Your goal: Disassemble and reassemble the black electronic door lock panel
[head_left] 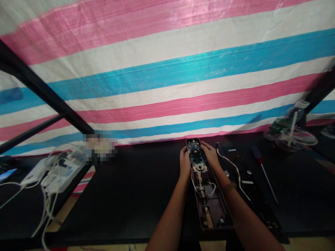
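A long, narrow electronic housing (205,181), opened like a smart door lock panel, extends away from me on the black table. Inside it are a dark circuit board, a pale ring-shaped part, white wires and a brass-coloured piece at the near end. My left hand (185,160) is closed around the left edge at its far end. On the opposite edge, my right hand (210,155) grips the same housing, thumb near the circuit board. Some fingers of both hands are hidden behind the housing. A white cable (232,165) lies close to my right wrist.
Right of my arm lie a long black panel (258,198) and a screwdriver (265,174). Farther back are a clear plastic bowl (295,139) and a plastic bottle (293,115). White power strips (59,176) with tangled cables are at left. A striped tarp (167,76) hangs behind the table (125,195).
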Action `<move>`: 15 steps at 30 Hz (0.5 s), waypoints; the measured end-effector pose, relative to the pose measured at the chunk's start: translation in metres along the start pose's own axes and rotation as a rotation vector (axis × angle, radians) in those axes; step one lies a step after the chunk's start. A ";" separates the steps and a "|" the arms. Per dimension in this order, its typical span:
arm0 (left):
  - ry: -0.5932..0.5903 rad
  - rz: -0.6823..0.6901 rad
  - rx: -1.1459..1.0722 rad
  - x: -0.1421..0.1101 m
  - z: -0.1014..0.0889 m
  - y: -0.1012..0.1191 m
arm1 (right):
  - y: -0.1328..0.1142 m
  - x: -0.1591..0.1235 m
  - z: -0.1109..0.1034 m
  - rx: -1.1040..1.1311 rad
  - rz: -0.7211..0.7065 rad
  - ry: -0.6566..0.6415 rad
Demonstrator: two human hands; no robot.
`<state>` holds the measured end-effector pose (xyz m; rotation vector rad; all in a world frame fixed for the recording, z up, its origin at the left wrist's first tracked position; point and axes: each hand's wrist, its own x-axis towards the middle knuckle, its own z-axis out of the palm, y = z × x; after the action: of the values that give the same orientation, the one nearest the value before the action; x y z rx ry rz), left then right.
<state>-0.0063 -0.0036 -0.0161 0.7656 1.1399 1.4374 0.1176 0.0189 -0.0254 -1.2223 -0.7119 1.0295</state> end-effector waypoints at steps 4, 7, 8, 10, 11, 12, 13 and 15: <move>0.002 -0.012 0.003 0.001 0.000 0.000 | 0.001 0.000 0.001 -0.005 -0.001 0.009; 0.005 -0.019 0.004 0.000 0.000 0.000 | 0.000 -0.001 0.001 -0.008 -0.004 0.013; 0.004 -0.018 0.004 0.000 0.000 0.000 | 0.000 -0.001 0.002 -0.008 -0.007 0.012; 0.000 -0.013 0.006 0.000 0.000 0.000 | -0.001 -0.002 0.002 -0.006 -0.014 0.007; -0.003 -0.012 0.008 0.000 0.000 0.000 | -0.001 -0.002 0.002 -0.005 -0.018 0.005; -0.007 -0.011 0.009 0.000 0.000 0.001 | -0.001 -0.003 0.002 -0.005 -0.021 0.003; -0.009 -0.011 0.009 0.000 0.000 0.001 | -0.001 -0.003 0.003 -0.004 -0.024 0.002; -0.013 -0.011 0.008 -0.001 0.000 0.000 | -0.002 -0.004 0.003 -0.003 -0.030 -0.002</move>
<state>-0.0067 -0.0042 -0.0157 0.7720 1.1386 1.4175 0.1141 0.0161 -0.0226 -1.2095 -0.7312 1.0052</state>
